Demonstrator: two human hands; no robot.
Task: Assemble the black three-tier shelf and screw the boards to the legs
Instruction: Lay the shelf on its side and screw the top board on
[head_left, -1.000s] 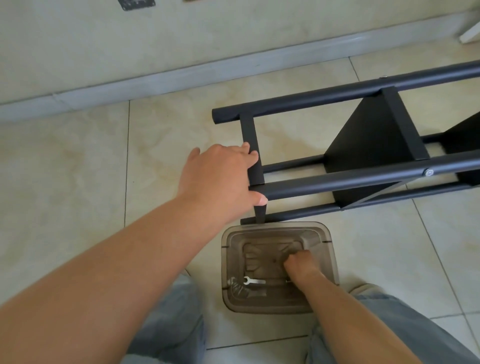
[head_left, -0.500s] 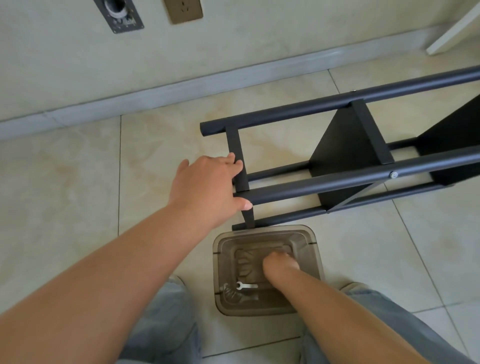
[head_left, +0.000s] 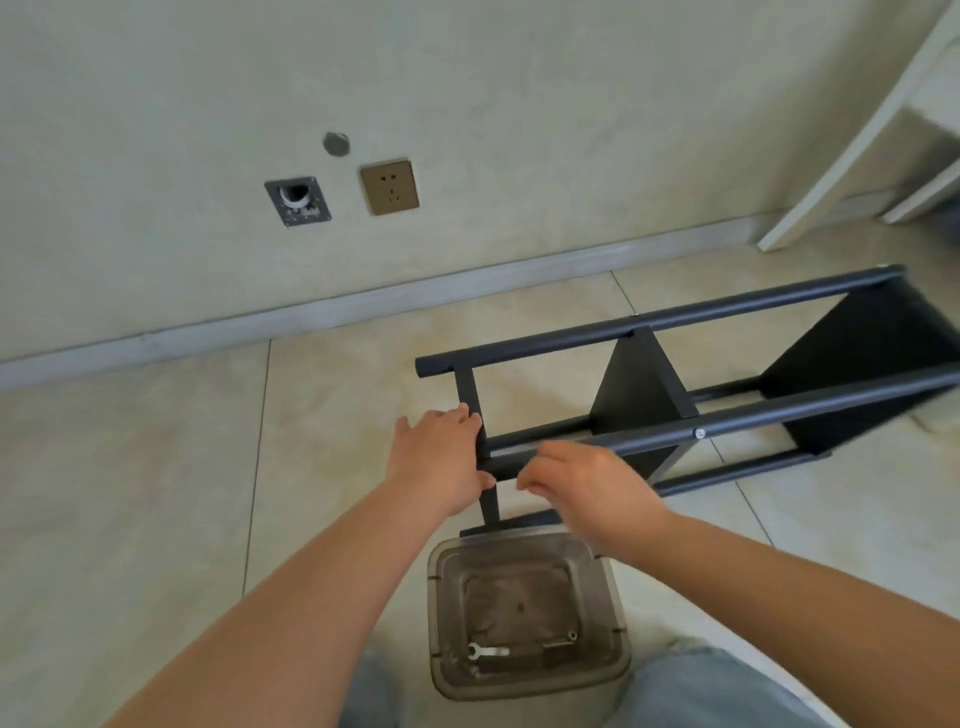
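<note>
The left hand (head_left: 439, 460) has its grip round the end crossbar (head_left: 470, 395) of the shelf (head_left: 675, 410). The right hand (head_left: 587, 486) hovers by the near leg (head_left: 779, 415), fingers curled; what they pinch, I cannot tell. The shelf lies on its side on the floor (head_left: 156, 493), running toward 2 o'clock. At 6 o'clock, a bin (head_left: 524, 618) holds a wrench (head_left: 488, 651).
</note>
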